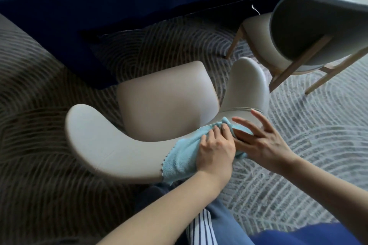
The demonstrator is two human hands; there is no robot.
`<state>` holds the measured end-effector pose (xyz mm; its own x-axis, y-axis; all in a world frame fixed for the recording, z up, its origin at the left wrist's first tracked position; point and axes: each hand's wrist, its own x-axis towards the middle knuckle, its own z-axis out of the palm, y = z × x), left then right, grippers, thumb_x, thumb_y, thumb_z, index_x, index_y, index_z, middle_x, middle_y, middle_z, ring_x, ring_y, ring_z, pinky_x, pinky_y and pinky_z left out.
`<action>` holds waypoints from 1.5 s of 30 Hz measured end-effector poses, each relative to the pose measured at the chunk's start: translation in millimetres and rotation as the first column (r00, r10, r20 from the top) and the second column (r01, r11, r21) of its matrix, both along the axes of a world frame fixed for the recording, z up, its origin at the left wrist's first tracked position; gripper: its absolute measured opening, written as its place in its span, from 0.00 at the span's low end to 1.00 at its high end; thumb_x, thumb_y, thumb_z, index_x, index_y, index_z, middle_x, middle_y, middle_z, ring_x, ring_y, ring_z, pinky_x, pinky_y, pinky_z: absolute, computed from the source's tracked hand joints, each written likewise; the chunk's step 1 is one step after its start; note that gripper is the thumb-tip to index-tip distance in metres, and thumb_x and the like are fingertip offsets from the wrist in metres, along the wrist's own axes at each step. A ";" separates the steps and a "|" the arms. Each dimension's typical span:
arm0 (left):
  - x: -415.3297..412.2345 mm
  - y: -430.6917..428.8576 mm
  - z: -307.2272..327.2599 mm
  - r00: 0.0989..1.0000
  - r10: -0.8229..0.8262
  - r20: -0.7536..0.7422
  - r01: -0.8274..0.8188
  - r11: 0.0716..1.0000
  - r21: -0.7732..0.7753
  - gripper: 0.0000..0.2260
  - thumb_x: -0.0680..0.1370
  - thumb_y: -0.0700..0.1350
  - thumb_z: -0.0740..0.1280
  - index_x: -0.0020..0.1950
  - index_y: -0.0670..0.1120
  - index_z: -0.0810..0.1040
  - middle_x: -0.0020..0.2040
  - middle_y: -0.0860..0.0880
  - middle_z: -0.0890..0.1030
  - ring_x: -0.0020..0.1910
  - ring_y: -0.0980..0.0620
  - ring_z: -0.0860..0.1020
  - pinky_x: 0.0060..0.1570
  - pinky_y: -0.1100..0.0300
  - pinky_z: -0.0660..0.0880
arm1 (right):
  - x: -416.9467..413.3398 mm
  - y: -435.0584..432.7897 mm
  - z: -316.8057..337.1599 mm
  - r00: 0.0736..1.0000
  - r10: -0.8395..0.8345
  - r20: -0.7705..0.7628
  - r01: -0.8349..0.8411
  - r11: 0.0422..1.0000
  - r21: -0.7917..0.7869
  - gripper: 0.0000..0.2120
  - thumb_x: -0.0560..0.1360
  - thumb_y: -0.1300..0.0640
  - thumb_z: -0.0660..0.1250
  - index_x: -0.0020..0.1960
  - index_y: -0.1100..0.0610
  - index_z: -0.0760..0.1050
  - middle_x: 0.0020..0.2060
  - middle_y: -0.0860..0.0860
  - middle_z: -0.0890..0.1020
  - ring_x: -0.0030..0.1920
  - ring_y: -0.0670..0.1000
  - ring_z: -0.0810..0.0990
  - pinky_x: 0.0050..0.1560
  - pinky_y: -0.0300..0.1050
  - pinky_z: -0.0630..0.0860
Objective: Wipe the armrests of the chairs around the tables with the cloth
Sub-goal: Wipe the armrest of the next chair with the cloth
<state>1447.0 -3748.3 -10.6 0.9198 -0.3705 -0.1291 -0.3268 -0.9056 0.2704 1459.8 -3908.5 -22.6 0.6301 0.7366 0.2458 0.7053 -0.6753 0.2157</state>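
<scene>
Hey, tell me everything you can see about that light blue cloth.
The cloth is light blue, soft and towel-like, with a zigzag-cut edge. It lies bunched and draped over the curved top of the cream chair, hanging down its near side. The left hand grips its middle; the right hand rests with spread fingers on its right end.
</scene>
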 end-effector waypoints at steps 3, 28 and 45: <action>8.5 -22.3 0.7 0.996 0.040 -0.074 -0.038 0.999 0.031 0.28 0.57 0.33 0.76 0.57 0.34 0.78 0.46 0.37 0.82 0.45 0.42 0.83 0.44 0.52 0.81 | 15.7 -23.2 -2.7 0.999 0.041 0.002 -0.041 0.999 0.026 0.22 0.71 0.63 0.61 0.64 0.52 0.70 0.54 0.50 0.83 0.66 0.55 0.69 0.72 0.61 0.56; 149.2 -145.9 0.4 0.832 0.303 -0.465 -0.370 0.927 -0.060 0.44 0.72 0.40 0.69 0.75 0.34 0.41 0.74 0.32 0.52 0.74 0.37 0.55 0.73 0.49 0.56 | 180.2 -126.9 -23.0 0.976 0.194 -0.096 -0.192 0.981 0.036 0.15 0.75 0.60 0.59 0.61 0.51 0.72 0.57 0.48 0.82 0.69 0.55 0.67 0.73 0.62 0.52; 243.0 -174.0 -33.8 0.682 0.506 -0.528 -0.653 0.747 -0.126 0.30 0.70 0.43 0.71 0.67 0.40 0.60 0.67 0.37 0.69 0.65 0.39 0.70 0.63 0.47 0.70 | 240.6 -124.7 -48.1 0.913 -0.071 -0.402 0.144 0.978 0.153 0.20 0.74 0.50 0.55 0.60 0.50 0.79 0.61 0.47 0.79 0.70 0.55 0.66 0.71 0.51 0.48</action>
<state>1690.0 -3922.3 -44.4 0.8263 0.1332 -0.5472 0.4575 -0.7256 0.5141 1700.4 -4033.2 -70.7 0.7752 0.6264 0.0814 0.6289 -0.7532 -0.1926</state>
